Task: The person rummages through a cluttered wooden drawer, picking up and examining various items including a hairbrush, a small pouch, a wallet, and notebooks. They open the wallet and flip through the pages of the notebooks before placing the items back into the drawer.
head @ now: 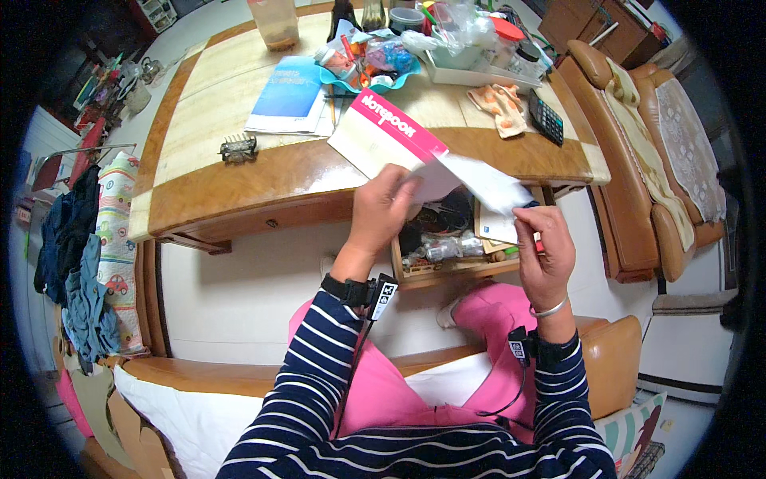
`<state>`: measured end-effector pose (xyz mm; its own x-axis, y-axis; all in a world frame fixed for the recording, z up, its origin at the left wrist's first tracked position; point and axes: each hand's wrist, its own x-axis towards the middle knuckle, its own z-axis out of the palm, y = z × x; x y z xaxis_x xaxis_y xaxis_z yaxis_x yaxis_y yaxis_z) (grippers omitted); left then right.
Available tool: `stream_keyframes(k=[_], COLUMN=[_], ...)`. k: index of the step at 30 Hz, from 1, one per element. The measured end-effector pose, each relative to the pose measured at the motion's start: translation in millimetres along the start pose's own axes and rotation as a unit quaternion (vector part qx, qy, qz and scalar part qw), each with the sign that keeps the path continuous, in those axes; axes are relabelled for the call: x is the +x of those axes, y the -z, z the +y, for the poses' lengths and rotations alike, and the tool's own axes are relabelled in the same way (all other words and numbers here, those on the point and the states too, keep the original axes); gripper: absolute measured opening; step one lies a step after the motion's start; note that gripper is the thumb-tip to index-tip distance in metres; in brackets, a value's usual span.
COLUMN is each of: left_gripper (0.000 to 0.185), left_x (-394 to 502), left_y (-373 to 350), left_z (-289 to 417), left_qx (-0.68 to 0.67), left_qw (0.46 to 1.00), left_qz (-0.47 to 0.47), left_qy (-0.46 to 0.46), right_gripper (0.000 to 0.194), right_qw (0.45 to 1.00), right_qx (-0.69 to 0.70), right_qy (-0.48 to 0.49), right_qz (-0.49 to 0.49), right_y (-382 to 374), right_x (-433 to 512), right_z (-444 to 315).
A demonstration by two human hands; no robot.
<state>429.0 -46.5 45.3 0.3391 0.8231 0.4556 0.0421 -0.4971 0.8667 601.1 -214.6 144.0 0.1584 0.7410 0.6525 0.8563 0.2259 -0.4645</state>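
My left hand (383, 206) grips the left part of a white folded paper or booklet (482, 179), thumb on top, above the table's front edge. At its far corner, my right hand (544, 251) has thumb and forefinger pinched together on the paper. The right leaf is blurred, so its exact form is unclear. Just beyond the left hand lies a notebook (374, 135) with a pink and cream cover, partly hidden by the paper. Below the hands, an open wooden drawer (461, 275) holds dark items, clear plastic packets (446, 246) and a white card or booklet (497, 224).
A black hair clip (238, 148), a blue-and-white booklet (287, 93), an orange-and-white cloth (498, 109) and a calculator (546, 118) lie on the table (287, 161). Behind them stand a cluttered turquoise tray (392, 85), a loaded white bin (479, 76) and a plastic container (274, 24).
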Motion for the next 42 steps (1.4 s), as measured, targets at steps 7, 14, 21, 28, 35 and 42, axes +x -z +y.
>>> stream_keyframes(k=[7,14,21,28,35,42], left_gripper=[0.016,0.016,0.018,0.018,0.039,0.064], left_x=[15,14,15,18,11,20], left_y=[46,63,89,131,128,88], left_z=[-42,-59,-80,-104,-109,-87], left_qx=[-0.298,-0.361,-0.209,-0.189,-0.119,0.296], left_qw=[0.875,0.783,0.855,0.853,0.874,0.874], left_qz=[0.314,0.343,0.393,0.347,0.356,0.368], left_qy=[0.216,0.372,0.265,0.341,0.308,0.115], right_gripper=[0.016,0.016,0.016,0.019,0.070,0.109], right_qw=[0.996,0.988,0.984,0.944,0.823,0.712], right_qx=[0.036,0.064,0.026,-0.031,-0.214,-0.282], right_qy=[-0.063,-0.093,-0.122,-0.264,-0.371,-0.589], right_qz=[-0.051,-0.106,-0.129,-0.197,-0.373,-0.257], right_y=[-18,-34,-31,-33,-40,-51], right_x=[-2,-15,-35,-114,-165,-148], right_z=[-1,6,34,135,276,346])
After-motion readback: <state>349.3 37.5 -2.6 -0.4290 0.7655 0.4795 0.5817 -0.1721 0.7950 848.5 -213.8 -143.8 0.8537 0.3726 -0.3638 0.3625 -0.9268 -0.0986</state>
